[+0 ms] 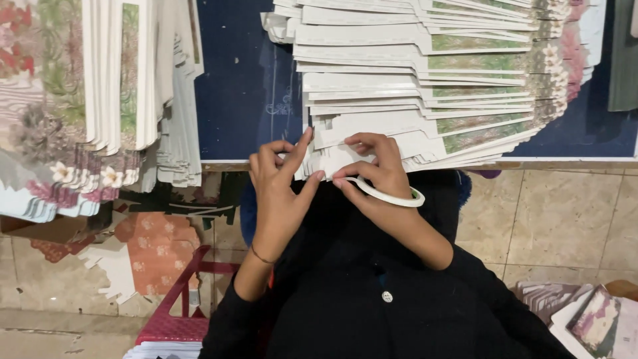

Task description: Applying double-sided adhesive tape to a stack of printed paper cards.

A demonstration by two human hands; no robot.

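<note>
Head view. Landmark: the dark blue table [246, 86].

Item: fanned stack of flat printed card blanks [412, 86], white backs up with floral green and pink margins, lying on the table with its near edge overhanging the front rim. One stack here; sheets too many and too closely overlapped to count.

Item: left hand [279, 193], at the table's front edge, fingers spread, thumb and forefinger pinching the corner of the lowest blanks.

Item: right hand [375, 176], just beside the left, curled on the same corner and gripping a white tape roll [392, 196] that hangs below the table edge. One roll.

Handling note: the step appears to be applying tape to the near blank; it would go best with the corner pinned flat by the left thumb and the tape drawn off taut, without dragging the sheets above.

Item: second fanned stack [100, 100], on the table's left end. One.

Item: red stool [176, 312], below the table. One.

Item: loose printed sheets [591, 319], on the tiled floor, right of the table. Count unclear.
</note>
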